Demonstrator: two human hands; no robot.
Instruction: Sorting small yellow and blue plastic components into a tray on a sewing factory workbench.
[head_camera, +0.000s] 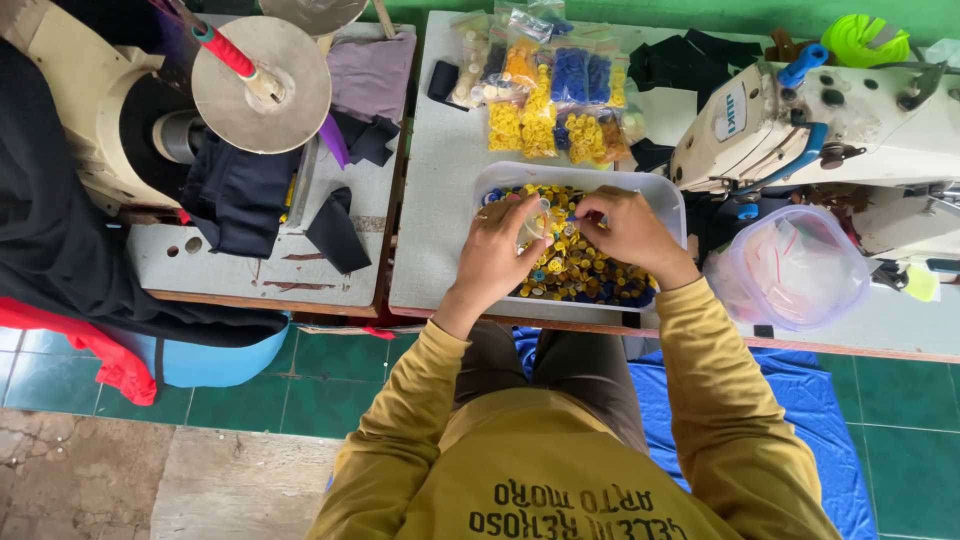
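We see both hands meet over the white rectangular plastic tray (668, 195) of yellow and blue buttons (585, 270), the left hand (500, 245) pinching a small clear plastic bag (537, 222) and the right hand (625, 228), fingers curled, just beside its right edge, its hold unclear.

the white tray (668, 190) holds a mix of yellow and blue buttons (585, 270), and the clear bags (545, 95) behind it show yellow, blue, orange and cream ones. the sleeves (720, 400) are mustard yellow, the floor tiles (300, 400) green, the cloth on the floor (800, 410) bright blue. the sewing machine (800, 125) is cream with blue knobs, beside black fabric scraps (335, 235) and a lilac piece (370, 75).
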